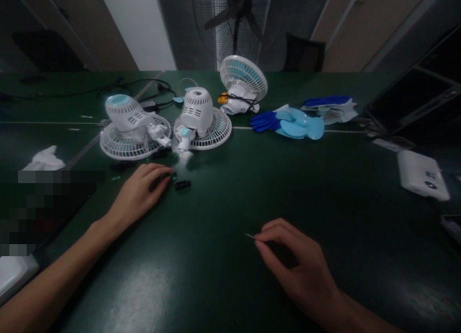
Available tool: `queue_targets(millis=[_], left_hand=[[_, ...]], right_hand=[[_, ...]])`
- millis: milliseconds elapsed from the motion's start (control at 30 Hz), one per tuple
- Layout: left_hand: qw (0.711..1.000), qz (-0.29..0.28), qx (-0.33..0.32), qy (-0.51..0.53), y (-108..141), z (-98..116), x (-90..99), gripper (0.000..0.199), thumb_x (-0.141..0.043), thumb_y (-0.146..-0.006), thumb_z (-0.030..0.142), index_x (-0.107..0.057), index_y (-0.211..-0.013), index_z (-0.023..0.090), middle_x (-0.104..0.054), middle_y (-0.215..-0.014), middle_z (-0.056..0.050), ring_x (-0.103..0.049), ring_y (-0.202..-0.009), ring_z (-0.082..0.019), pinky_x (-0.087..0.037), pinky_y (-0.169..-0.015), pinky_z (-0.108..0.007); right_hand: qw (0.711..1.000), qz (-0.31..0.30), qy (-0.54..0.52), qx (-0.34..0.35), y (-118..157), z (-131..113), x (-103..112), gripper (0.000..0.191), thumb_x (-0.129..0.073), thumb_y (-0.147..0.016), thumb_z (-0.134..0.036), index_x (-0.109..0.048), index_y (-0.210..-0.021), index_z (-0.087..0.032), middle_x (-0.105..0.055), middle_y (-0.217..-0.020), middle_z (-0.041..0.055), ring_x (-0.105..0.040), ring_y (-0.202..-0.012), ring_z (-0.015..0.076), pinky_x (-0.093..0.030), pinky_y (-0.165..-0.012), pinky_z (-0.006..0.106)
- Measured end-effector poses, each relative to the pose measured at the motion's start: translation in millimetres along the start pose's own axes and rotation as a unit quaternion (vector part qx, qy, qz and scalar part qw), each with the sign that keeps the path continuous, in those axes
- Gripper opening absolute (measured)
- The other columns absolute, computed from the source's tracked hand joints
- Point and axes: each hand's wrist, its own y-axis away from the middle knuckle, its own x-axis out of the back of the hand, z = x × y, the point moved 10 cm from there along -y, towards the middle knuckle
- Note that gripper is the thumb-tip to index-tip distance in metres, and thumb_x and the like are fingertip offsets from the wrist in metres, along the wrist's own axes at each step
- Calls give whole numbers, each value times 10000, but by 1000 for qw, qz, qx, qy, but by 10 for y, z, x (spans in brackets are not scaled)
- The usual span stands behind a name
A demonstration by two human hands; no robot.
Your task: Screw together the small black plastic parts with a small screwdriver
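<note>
My left hand [146, 191] reaches over the green tabletop, thumb and fingers drawn together at a small green piece [174, 176], which looks pinched at the fingertips. A short black block [182, 184] lies just right of those fingertips. Closer to me, my right hand [297, 263] is closed in a pinch on a thin, silvery, pointed piece [249, 236] whose tip sticks out to the left. Beyond my left hand, two white fans, one on the left [126, 126] and one beside it [197, 117], rest on their grilles.
A third white fan [243, 83] stands farther back. Right of it lie blue gloves [264, 121] and light-blue fan blades [301, 123]. A white box [422, 174] sits at the right, crumpled white tissue [45, 159] at the left. Black cables [158, 90] cross the far side.
</note>
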Motion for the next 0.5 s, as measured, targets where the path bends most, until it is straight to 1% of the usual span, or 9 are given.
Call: queue_targets(millis=[67, 133, 233, 367, 433, 500], left_hand=[[1000, -9, -14, 5, -9, 38, -16, 366, -495, -1060, 471, -700, -1250, 234, -655, -1288, -114, -610, -1172, -291, -517, -986, -433], [1000, -6, -16, 14, -20, 54, -8, 366, -493, -1059, 487, -717, -1171, 220, -664, -1256, -114, -619, -1151, -288, -518, -986, -436], [1000, -1, -2, 25, -33, 50, 6, 374, -491, -1056, 502, -706, -1117, 202, -669, -1231, -116, -627, -1131, -281, -520, -980, -430], [999, 3, 22, 41, -29, 42, 29, 377, -517, -1038, 526, -698, -1085, 199, -690, -1199, -112, -641, -1111, -273, -540, -927, -390], [998, 9, 40, 49, -6, 26, 48, 387, -532, -1025, 545, -701, -1085, 202, -715, -1153, -104, -667, -1045, -260, -555, -866, -359], [996, 23, 67, 50, 35, -1, 72, 395, -546, -1015, 561, -708, -1098, 210, -745, -1090, -84, -694, -932, -236, -557, -791, -329]], right_hand=[[1000, 2, -1, 2, -6, -11, 3, 111, -612, -983, -139, -685, -1012, -218, -674, -947, 21, -682, -796, 138, -538, -641, 249], [1000, 1, -3, 3, -9, -24, 6, 109, -610, -984, -141, -684, -1004, -218, -674, -939, 19, -679, -782, 133, -535, -633, 244], [1000, -1, -2, 4, -2, -29, 7, 111, -613, -982, -139, -685, -1003, -220, -675, -936, 16, -673, -766, 128, -527, -620, 240], [1000, -2, 1, 5, 8, -12, 2, 110, -609, -984, -141, -686, -1005, -217, -675, -946, 26, -678, -788, 141, -538, -650, 257], [1000, -4, 2, 2, 4, -1, -5, 105, -611, -987, -149, -687, -1010, -217, -677, -951, 29, -680, -791, 144, -546, -665, 262], [1000, -2, 5, -1, -4, 2, -5, 107, -615, -982, -146, -688, -1011, -218, -680, -949, 28, -679, -779, 140, -539, -646, 254]])
